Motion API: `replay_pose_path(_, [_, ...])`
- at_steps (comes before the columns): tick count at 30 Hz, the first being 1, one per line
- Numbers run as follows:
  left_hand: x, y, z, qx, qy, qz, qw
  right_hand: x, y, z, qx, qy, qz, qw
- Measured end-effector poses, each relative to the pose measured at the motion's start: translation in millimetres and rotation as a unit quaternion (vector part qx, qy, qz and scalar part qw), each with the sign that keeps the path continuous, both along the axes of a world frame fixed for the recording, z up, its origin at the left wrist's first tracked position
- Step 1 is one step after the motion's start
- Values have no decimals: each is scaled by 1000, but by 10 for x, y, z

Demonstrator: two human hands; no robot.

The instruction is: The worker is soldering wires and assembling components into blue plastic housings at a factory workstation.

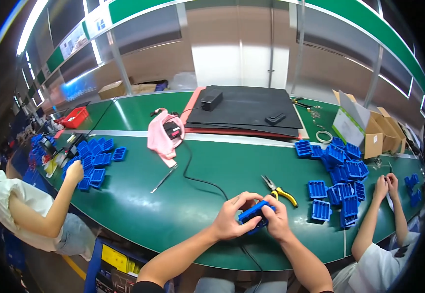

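Between my two hands, just above the near edge of the green table, is a blue plastic battery holder (255, 212). My left hand (233, 218) grips its left side, with fingers over the top and thumb along the near side. On the other side my right hand (277, 218) has its fingers and thumb closed on the same piece. Parts of the holder are covered by my fingers. Pliers with yellow and black handles (285, 196) lie just beyond my right hand. A black cable (207, 182) runs across the table and passes behind my hands.
Blue holders are heaped at right (339, 171) and left (93, 158). Tweezers (163, 179) lie near a pink cloth (157, 139). Black sheets (246, 110) are stacked at the back, near cardboard boxes (386, 129) and a tape roll (324, 136). Co-workers sit on both sides (36, 210).
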State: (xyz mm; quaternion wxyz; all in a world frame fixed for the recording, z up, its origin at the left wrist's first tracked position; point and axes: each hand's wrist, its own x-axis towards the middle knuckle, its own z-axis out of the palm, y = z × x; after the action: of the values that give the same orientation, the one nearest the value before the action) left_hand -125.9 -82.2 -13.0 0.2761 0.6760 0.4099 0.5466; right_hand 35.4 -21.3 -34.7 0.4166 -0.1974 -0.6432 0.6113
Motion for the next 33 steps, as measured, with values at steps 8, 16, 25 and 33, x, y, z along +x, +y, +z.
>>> replay_pose_path(8, [5,-23,-2,-6,-19,-36,999,-31,-7,-47,-24,24,19,999])
replay_pose_path(16, [-2,-12,9,-8,-38,-9,999,-35,2,0,46,25,-24,998])
replay_pose_path(25, [27,0,68,78,52,33,995,0,-15,57,69,13,-46,996])
replay_pose_path(33, [-6,18,19,112,81,40,990,4,-11,85,51,-16,-30,998])
